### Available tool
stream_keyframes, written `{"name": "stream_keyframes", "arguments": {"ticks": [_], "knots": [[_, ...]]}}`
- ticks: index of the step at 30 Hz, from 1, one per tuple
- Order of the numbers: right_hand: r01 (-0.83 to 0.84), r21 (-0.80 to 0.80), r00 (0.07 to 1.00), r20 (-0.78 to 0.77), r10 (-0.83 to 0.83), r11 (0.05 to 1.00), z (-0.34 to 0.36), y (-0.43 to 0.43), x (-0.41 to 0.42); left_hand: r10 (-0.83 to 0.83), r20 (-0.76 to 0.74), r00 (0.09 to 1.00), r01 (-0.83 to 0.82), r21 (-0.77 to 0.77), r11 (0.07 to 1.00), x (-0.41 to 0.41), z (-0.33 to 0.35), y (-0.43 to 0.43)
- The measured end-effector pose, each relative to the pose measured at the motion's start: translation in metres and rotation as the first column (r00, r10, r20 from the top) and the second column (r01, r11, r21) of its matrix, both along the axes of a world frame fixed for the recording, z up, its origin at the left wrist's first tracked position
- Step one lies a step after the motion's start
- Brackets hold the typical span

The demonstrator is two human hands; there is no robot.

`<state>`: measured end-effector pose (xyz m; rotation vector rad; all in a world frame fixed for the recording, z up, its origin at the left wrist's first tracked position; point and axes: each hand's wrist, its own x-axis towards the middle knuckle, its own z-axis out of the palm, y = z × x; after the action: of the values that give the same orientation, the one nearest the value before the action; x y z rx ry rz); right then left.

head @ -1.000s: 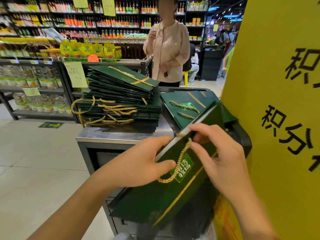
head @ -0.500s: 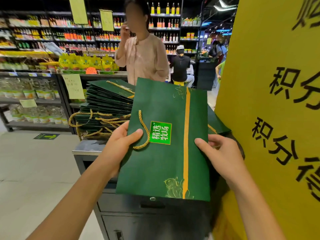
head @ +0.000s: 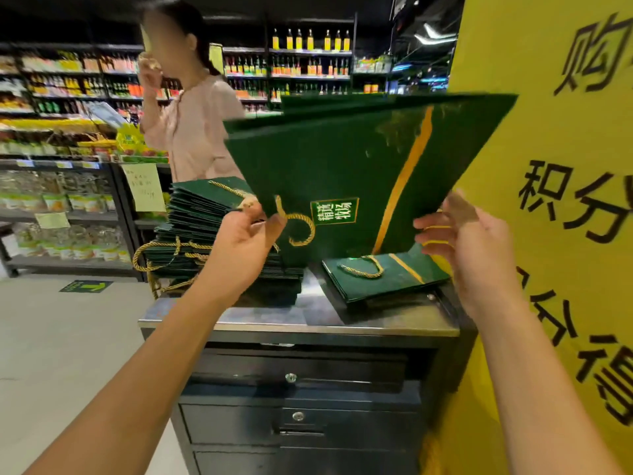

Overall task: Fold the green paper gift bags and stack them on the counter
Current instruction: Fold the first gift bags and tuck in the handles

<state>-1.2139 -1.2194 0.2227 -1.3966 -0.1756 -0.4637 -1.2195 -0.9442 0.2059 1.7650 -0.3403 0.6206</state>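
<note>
A green paper gift bag [head: 346,159] with a gold stripe and rope handle is raised above the counter, its bottom end up and the handle end low. My left hand [head: 245,234] pinches its lower left corner by the handle. My right hand [head: 459,231] is beside the bag's lower right edge, fingers spread and blurred; whether it touches the bag is unclear. On the steel counter [head: 308,318] a tall stack of flat green bags [head: 191,231] stands at the left, and a low pile of bags [head: 383,275] lies at the right.
A yellow pillar [head: 555,200] with black lettering stands tight against the counter's right side. A person in a pink shirt [head: 191,125] stands behind the tall stack. Shelves of goods [head: 61,186] line the left, with open floor [head: 68,337] in front. Locked drawers [head: 294,395] sit under the counter.
The bag has gone from being held flat facing me to being lifted higher and swung up. My right hand has come off its right edge and opened.
</note>
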Motion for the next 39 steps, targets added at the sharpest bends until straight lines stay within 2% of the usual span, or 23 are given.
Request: {"name": "stream_keyframes", "arguments": {"ticks": [2, 3, 4, 6, 8, 11, 14, 17, 20, 23, 25, 28, 29, 30, 32, 34, 35, 37, 39], "knots": [[-0.134, 0.167, 0.984, -0.091, 0.151, 0.977, -0.007, -0.007, 0.007, 0.027, -0.045, 0.999, -0.027, -0.006, 1.000, 0.005, -0.009, 0.001], [-0.169, 0.202, 0.969, -0.147, 0.201, 0.965, -0.011, -0.010, 0.008, 0.038, -0.035, 0.999, -0.038, 0.024, 0.999, 0.007, -0.015, 0.002], [-0.182, 0.201, 0.954, -0.201, 0.222, 0.963, -0.017, -0.014, 0.008, 0.048, -0.008, 0.999, -0.047, 0.091, 0.995, 0.007, -0.021, 0.004], [-0.175, 0.092, 0.939, -0.284, 0.195, 0.980, -0.026, -0.020, 0.006, 0.023, -0.007, 1.000, -0.022, 0.193, 0.981, 0.007, -0.034, 0.005], [-0.154, -0.033, 0.932, -0.337, 0.134, 0.988, -0.038, -0.023, 0.006, -0.067, -0.101, 0.993, 0.077, 0.100, 0.992, 0.007, -0.045, 0.003], [-0.077, -0.075, 0.924, -0.379, 0.042, 0.994, -0.055, -0.025, 0.010, -0.151, -0.202, 0.968, 0.135, -0.094, 0.986, 0.009, -0.061, -0.005], [0.035, -0.137, 0.937, -0.340, -0.080, 0.990, -0.072, -0.027, 0.018, -0.229, -0.314, 0.921, 0.133, -0.300, 0.945, 0.015, -0.073, -0.009], [0.114, -0.142, 0.942, -0.300, -0.152, 0.983, -0.084, -0.023, 0.021, -0.307, -0.418, 0.855, 0.138, -0.386, 0.912, 0.020, -0.077, -0.014], [0.136, -0.144, 0.938, -0.301, -0.174, 0.980, -0.099, -0.020, 0.028, -0.361, -0.488, 0.795, 0.178, -0.381, 0.907, 0.025, -0.074, -0.020], [0.183, -0.223, 0.937, -0.256, -0.238, 0.958, -0.109, -0.014, 0.031, -0.341, -0.552, 0.761, 0.212, -0.286, 0.935, 0.032, -0.070, -0.021], [0.225, -0.365, 0.935, -0.180, -0.305, 0.904, -0.114, -0.009, 0.032, -0.300, -0.563, 0.770, 0.203, -0.229, 0.952, 0.034, -0.071, -0.022], [0.324, -0.634, 0.919, 0.036, -0.392, 0.702, -0.119, 0.000, 0.036, -0.246, -0.562, 0.790, 0.162, -0.196, 0.967, 0.038, -0.076, -0.021], [0.368, -0.671, 0.913, 0.131, -0.385, 0.643, -0.118, 0.006, 0.036, -0.243, -0.560, 0.792, 0.159, -0.195, 0.968, 0.038, -0.078, -0.021], [0.386, -0.674, 0.915, 0.194, -0.353, 0.630, -0.115, 0.014, 0.036, -0.244, -0.556, 0.795, 0.160, -0.196, 0.967, 0.039, -0.079, -0.020], [0.334, -0.638, 0.943, 0.230, -0.241, 0.694, -0.104, 0.037, 0.031, -0.248, -0.543, 0.803, 0.167, -0.194, 0.967, 0.039, -0.081, -0.019], [0.190, -0.602, 0.980, 0.166, -0.112, 0.776, -0.092, 0.060, 0.030, -0.240, -0.528, 0.815, 0.168, -0.180, 0.969, 0.039, -0.082, -0.021], [0.105, -0.611, 0.993, 0.110, -0.048, 0.785, -0.086, 0.070, 0.033, -0.232, -0.521, 0.821, 0.170, -0.166, 0.971, 0.038, -0.083, -0.021], [-0.030, -0.704, 1.000, -0.027, 0.015, 0.710, -0.076, 0.084, 0.044, -0.223, -0.507, 0.833, 0.181, -0.131, 0.975, 0.038, -0.086, -0.020], [-0.087, -0.786, 0.992, -0.123, -0.016, 0.613, -0.070, 0.093, 0.055, -0.226, -0.497, 0.838, 0.200, -0.105, 0.974, 0.039, -0.088, -0.017]]}}
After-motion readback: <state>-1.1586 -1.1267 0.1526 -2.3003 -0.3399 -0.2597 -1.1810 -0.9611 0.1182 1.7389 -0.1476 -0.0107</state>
